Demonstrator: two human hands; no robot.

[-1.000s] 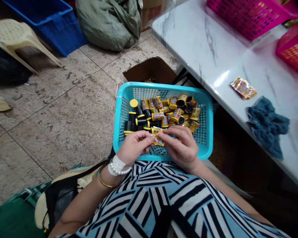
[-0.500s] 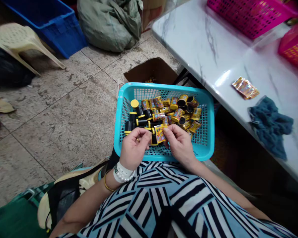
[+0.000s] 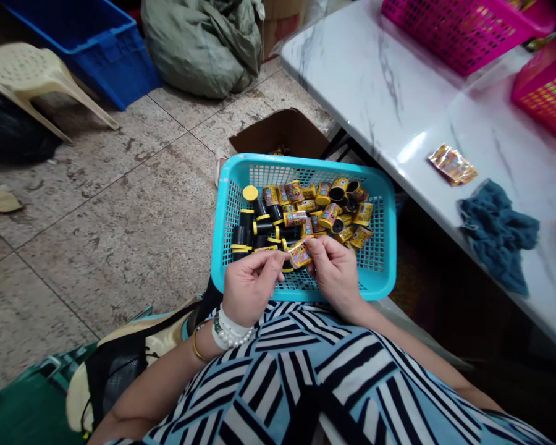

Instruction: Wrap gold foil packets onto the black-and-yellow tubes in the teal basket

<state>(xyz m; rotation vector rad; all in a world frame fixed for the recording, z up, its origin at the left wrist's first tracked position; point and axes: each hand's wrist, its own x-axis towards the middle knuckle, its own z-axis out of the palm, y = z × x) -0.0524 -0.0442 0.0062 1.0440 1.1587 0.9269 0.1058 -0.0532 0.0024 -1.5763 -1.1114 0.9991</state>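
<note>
Over the near side of a turquoise plastic basket [image 3: 219, 247], my two hands have a small shiny yellow printed label [image 3: 299, 253] between them. The thumb and fingers of my right hand [image 3: 336, 272] pinch its right end. At its left edge, the fingertips of my left hand [image 3: 252, 281] are pressed together on it. Black canisters with yellow lids [image 3: 262, 228] lie in the left half of the basket. Farther right are several canisters wrapped in the same yellow print [image 3: 330, 215], some showing dark open ends.
A marble-patterned table [image 3: 352, 68] to the right bears a stack of flat labels [image 3: 453, 164], a crumpled blue cloth [image 3: 500, 238] and pink baskets [image 3: 467, 37]. Behind the turquoise basket stands a cardboard box [image 3: 278, 131]. A beige stool [image 3: 28, 68] and blue crate [image 3: 106, 62] are at far left.
My right hand has turned from lying flat over the label to pinching its right end. My left hand has shifted slightly, and the label is now tilted between them.
</note>
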